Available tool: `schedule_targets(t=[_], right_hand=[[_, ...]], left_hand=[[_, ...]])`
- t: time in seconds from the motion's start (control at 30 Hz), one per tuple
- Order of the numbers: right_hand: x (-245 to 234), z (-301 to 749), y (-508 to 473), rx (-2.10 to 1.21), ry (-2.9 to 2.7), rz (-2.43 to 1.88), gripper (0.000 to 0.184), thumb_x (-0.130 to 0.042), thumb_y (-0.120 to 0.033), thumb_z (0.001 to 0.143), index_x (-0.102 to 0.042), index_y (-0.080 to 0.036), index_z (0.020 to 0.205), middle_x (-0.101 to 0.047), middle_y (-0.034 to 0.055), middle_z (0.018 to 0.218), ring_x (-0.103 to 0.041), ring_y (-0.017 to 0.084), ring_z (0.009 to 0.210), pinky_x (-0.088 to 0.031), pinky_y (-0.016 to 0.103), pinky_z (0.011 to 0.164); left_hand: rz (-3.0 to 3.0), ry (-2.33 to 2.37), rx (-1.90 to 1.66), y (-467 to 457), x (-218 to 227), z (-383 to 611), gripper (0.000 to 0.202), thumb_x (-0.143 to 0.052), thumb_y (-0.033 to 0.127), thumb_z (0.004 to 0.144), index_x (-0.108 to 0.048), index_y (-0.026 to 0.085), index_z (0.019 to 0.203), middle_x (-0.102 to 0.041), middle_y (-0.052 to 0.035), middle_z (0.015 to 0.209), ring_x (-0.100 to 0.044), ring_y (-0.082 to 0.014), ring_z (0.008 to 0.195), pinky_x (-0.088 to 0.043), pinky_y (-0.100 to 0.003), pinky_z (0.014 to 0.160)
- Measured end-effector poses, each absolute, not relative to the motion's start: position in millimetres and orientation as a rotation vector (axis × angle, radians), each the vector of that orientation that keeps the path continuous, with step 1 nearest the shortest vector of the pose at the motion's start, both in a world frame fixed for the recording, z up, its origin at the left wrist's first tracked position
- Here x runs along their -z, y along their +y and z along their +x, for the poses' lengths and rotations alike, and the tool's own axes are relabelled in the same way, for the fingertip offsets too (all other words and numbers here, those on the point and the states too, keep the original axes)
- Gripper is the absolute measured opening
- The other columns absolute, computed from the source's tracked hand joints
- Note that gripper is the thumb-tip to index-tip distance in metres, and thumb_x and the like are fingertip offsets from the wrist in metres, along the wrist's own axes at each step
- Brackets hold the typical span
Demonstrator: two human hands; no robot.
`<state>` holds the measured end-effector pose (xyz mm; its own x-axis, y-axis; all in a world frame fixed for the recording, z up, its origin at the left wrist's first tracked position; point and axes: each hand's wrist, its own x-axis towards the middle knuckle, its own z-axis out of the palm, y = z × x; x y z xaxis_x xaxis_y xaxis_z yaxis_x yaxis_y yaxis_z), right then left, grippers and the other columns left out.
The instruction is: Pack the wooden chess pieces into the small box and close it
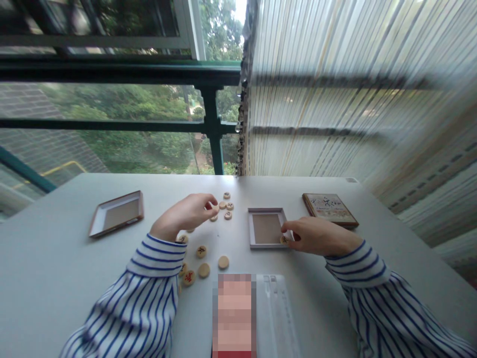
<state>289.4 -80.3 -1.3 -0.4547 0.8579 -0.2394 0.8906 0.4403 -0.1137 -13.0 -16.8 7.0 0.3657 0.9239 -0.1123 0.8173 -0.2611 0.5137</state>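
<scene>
My left hand (188, 211) pinches a round wooden Chinese chess piece (215, 208) between thumb and fingers, low over the table. Around its fingertips lie several more pieces (228, 215), some with dark characters up. Part of the scatter is hidden under my left hand and sleeve. Nearer to me are a piece with a red character (189, 277) and plain-side pieces (223, 262). My right hand (316, 236) reaches over the right wall of a shallow open box (249, 231). Its thumb and fingers close on a chess piece (283, 240) in the box's near right corner.
An open box lid (115, 226) stands on the white table (67, 278) at the left. A closed box with dark writing (331, 206) lies beyond my right hand. A translucent white case (276, 308) and a blurred-out patch are at the near edge. Behind are a window and a striped curtain (316, 99).
</scene>
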Motion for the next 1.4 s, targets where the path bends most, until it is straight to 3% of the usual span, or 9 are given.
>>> schedule_targets(t=[0.2, 0.53, 0.73, 1.03, 1.4], right_hand=[[-5, 287, -83, 0.221, 2.569, 1.606, 0.031, -0.047, -0.039, 0.077, -0.058, -0.024, 0.101, -0.065, 0.0066, 0.080, -0.061, 0.020, 0.071, -0.038, 0.028, 0.057], [-20, 257, -93, -0.066, 2.878, 1.623, 0.023, -0.041, -0.027, 0.083, -0.058, -0.019, 0.097, -0.065, 0.0063, 0.086, -0.058, 0.018, 0.080, -0.038, 0.028, 0.068], [-14, 235, -100, -0.034, 3.047, 1.579, 0.021, -0.042, -0.023, 0.083, -0.059, -0.017, 0.095, -0.063, 0.0061, 0.080, -0.056, 0.016, 0.075, -0.038, 0.028, 0.070], [-8, 202, -102, 0.041, 3.055, 1.480, 0.024, -0.041, -0.024, 0.084, -0.059, -0.017, 0.098, -0.064, 0.0077, 0.086, -0.057, 0.017, 0.081, -0.040, 0.029, 0.071], [6, 191, -101, 0.051, 3.009, 1.392, 0.024, -0.042, -0.025, 0.084, -0.059, -0.018, 0.099, -0.064, 0.0068, 0.082, -0.058, 0.018, 0.080, -0.040, 0.029, 0.070]], left_hand=[[2.131, 1.488, -0.327, -22, -11, -14, 0.035, -0.048, 0.043, 0.073, -0.060, 0.018, 0.094, -0.066, -0.0063, 0.081, -0.060, -0.0163, 0.065, -0.045, -0.024, 0.056], [2.250, 1.527, -0.534, -61, -11, -27, 0.027, -0.046, 0.037, 0.078, -0.061, 0.019, 0.091, -0.065, -0.0048, 0.082, -0.060, -0.0153, 0.071, -0.045, -0.025, 0.063], [2.204, 1.492, -0.685, -83, 8, -37, 0.023, -0.046, 0.033, 0.080, -0.062, 0.018, 0.088, -0.065, -0.0042, 0.088, -0.059, -0.0141, 0.076, -0.046, -0.027, 0.071], [2.292, 1.439, -0.519, -88, 34, -52, 0.025, -0.053, 0.031, 0.074, -0.063, 0.019, 0.094, -0.063, -0.0047, 0.099, -0.056, -0.0185, 0.093, -0.042, -0.031, 0.083], [2.435, 1.425, -0.420, -90, 46, -47, 0.025, -0.053, 0.029, 0.074, -0.064, 0.019, 0.095, -0.064, -0.0056, 0.092, -0.055, -0.0187, 0.089, -0.040, -0.031, 0.081]])
